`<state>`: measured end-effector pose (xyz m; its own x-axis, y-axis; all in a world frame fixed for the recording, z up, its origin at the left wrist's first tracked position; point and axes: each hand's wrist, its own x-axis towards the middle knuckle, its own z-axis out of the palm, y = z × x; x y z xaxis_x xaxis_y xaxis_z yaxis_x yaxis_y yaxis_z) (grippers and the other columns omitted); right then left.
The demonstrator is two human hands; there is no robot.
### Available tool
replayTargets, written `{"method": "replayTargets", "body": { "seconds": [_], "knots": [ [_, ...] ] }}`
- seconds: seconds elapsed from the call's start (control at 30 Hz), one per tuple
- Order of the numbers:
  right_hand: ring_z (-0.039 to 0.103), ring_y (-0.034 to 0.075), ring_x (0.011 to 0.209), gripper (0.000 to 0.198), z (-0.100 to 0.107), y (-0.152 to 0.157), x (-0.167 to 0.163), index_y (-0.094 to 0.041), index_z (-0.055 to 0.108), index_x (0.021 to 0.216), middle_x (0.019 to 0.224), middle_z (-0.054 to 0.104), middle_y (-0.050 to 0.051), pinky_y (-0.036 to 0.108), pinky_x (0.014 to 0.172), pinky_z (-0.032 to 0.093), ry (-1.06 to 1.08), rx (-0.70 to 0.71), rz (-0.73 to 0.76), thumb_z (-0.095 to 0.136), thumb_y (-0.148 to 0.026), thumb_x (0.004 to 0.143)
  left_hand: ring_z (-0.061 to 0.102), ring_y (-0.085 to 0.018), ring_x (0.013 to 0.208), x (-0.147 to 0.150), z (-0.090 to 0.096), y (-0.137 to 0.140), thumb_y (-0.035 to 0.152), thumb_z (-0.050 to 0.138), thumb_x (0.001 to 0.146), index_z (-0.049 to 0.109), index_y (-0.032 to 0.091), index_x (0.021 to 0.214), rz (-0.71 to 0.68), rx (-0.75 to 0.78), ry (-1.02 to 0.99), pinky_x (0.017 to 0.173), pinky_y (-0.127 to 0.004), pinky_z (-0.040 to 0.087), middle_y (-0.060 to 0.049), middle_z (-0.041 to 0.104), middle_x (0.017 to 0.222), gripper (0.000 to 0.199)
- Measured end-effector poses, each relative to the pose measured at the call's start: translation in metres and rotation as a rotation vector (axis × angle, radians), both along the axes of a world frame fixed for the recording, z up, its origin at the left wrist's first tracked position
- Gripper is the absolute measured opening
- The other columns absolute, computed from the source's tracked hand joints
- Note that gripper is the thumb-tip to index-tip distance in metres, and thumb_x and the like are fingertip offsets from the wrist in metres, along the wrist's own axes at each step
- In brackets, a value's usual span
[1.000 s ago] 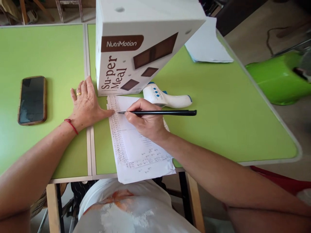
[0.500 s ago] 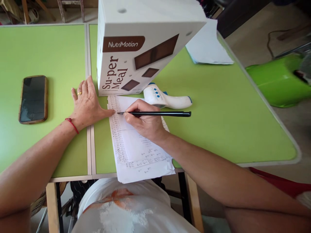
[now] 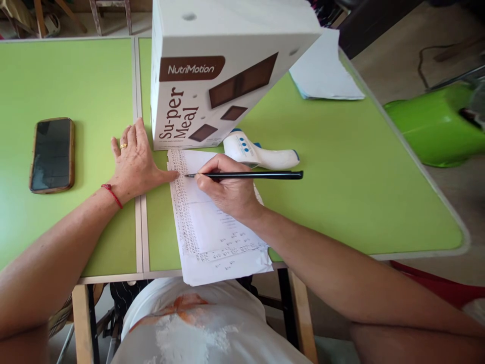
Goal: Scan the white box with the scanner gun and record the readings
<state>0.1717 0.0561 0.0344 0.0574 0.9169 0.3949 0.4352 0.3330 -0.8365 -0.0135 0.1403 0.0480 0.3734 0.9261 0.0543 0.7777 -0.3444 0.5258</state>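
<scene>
pen [image 3: 265,175]: black, over the upper part of the paper sheets [image 3: 208,222], its point at the closely written band along their left edge. the right hand [image 3: 233,189] has fingers and thumb closed on it near the tip; we judge the low grip serves fine control over small marks. whether the nib touches, we cannot tell.

paper sheets: layered, the lowest running slightly past the near edge of the green table [image 3: 359,197], presumably to bring the writing within easy reach.

left hand [image 3: 134,164]: palm down, thumb and fingers apart, clamped on nothing. its thumb reaches the sheets' left edge beside the nib; we read this as steadying the paper or marking the place.

beyond the sheets: a white box [image 3: 182,101] stands upright at their far edge. a white gun-shaped device [image 3: 278,158] lies by its foot, just past the right hand.

farther out: a phone [image 3: 52,155] lies well left, clear of both arms; more papers [image 3: 322,71] lie at the far right.
</scene>
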Motion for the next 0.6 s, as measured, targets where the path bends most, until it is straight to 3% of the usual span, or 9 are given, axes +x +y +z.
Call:
{"method": "replayTargets", "body": {
  "seconds": [0.17, 0.4, 0.6],
  "knots": [
    [0.042, 0.01, 0.05, 0.018, -0.001, 0.0, 0.0, -0.024, 0.049, 0.066, 0.056, 0.051, -0.007, 0.026, 0.047, 0.035, -0.012, 0.012, 0.003, 0.062, -0.017, 0.075, 0.014, -0.051, 0.152, -0.004, -0.009, 0.003, 0.051, 0.094, 0.047, 0.022, 0.017, 0.155, -0.025, 0.051, -0.064, 0.121, -0.07, -0.004, -0.025, 0.031, 0.159, 0.134],
    [0.041, 0.009, 0.048, 0.016, 0.0, 0.001, -0.001, -0.024, 0.049, 0.064, 0.053, 0.052, -0.007, 0.026, 0.046, 0.033, -0.005, -0.006, 0.005, 0.06, -0.02, 0.074, 0.014, -0.048, 0.153, 0.004, 0.009, -0.005, 0.046, 0.089, 0.055, 0.017, 0.006, 0.156, 0.02, -0.025, 0.098, 0.123, -0.067, 0.002, -0.029, 0.026, 0.161, 0.13],
    [0.041, 0.009, 0.048, 0.015, 0.001, 0.001, -0.001, -0.024, 0.048, 0.063, 0.052, 0.05, -0.007, 0.025, 0.046, 0.032, -0.015, -0.007, -0.02, 0.059, -0.021, 0.073, 0.013, -0.047, 0.154, 0.004, 0.013, -0.007, 0.049, 0.086, 0.058, 0.014, 0.005, 0.158, 0.029, -0.031, 0.137, 0.124, -0.066, 0.002, -0.028, 0.024, 0.163, 0.131]
  ]
}}
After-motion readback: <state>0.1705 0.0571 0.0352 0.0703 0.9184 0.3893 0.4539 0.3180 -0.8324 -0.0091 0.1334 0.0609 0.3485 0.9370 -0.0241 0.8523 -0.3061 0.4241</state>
